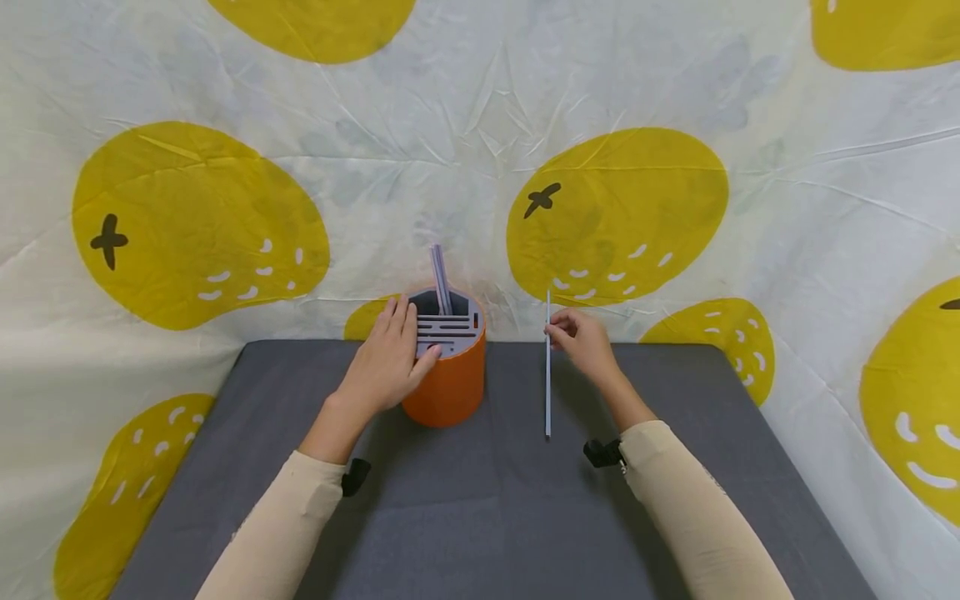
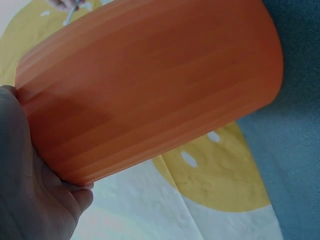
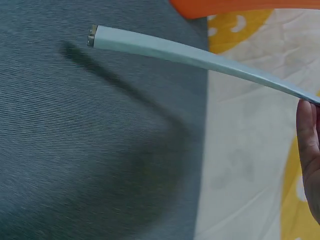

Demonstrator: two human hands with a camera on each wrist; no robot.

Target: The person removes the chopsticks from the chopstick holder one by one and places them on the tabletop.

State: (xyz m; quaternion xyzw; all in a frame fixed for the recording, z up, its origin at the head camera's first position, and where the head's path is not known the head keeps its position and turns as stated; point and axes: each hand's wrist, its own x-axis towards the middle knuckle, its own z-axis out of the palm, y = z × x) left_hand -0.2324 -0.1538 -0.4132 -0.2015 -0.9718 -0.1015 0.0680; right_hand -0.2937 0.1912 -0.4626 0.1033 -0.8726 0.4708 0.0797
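Observation:
My left hand lies on the left side of the top of an orange round utensil holder, fingers fairly straight across its grey slotted top and thumb at the front rim. In the left wrist view the orange wall fills the middle, the hand along its rim. Several slim pale sticks stand in the holder's rear opening. To the right, my right hand pinches a long silver-grey chopstick between thumb and fingers. It hangs upright; its squared, dark-capped end is lowest, over the table in the right wrist view.
A dark grey cloth covers the table; the holder stands near its back edge. Behind hangs a white curtain with large yellow fruit prints. Black wrist straps with cameras sit at both sleeves.

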